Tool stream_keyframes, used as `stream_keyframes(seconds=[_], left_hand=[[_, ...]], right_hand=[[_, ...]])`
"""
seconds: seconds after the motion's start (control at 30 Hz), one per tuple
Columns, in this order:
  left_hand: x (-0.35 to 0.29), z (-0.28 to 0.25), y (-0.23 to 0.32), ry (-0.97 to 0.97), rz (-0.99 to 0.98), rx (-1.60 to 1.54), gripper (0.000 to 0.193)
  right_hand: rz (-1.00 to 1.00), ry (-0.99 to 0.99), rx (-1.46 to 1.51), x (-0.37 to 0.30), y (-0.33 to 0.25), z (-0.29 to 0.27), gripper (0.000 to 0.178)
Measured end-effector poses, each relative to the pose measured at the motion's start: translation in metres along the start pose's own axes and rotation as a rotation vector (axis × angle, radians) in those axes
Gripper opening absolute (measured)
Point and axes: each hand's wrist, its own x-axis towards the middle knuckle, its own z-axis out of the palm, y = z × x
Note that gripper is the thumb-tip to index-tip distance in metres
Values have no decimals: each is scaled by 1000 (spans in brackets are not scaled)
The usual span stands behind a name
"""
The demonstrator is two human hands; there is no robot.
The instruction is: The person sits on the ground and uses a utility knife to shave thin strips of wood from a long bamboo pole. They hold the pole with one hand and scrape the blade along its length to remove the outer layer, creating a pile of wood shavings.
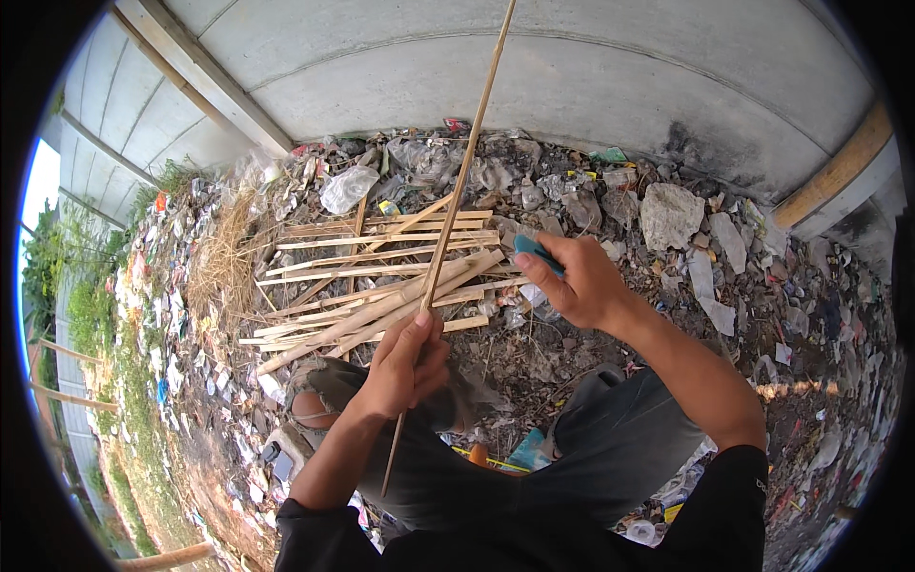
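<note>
My left hand [408,364] is closed round a long, thin wooden stick [464,172]. The stick slants up and away past the top of the picture, and its lower end hangs between my knees. In my closed right hand [589,284] is a small teal object [539,254], held to the right of the stick and apart from it. Its kind does not show, as my fingers cover part of it. Beyond my left hand lies a loose pile of split wooden strips [334,268], with thicker round poles [381,315] at its near side.
Litter and rubble cover the ground around my legs. A large pale rock [673,215] sits at the right, near the concrete wall [610,86]. Dry straw [229,257] lies left of the pile. A bamboo post [837,167] leans by the wall at the right.
</note>
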Motion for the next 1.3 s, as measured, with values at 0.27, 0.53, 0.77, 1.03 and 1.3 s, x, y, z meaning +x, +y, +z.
stream_keyframes(seconds=[0.27,0.53,0.77,1.03,1.3], left_hand=[[17,3,-39,88,48,143,31],[15,3,-45,101,-5,172,29],[9,-4,-51,67,-10,415,31],[10,3,-49,30,-108,378,34],[-13,-2,-53,-156,-91,422,36]], right_hand=[[-116,-100,-69,-11,-5,36,55],[-54,-184,-104,-5,-5,35,51],[104,-43,-124,22,32,13,60],[44,21,-212,41,81,-6,67],[449,534,54,43,175,-106,60]])
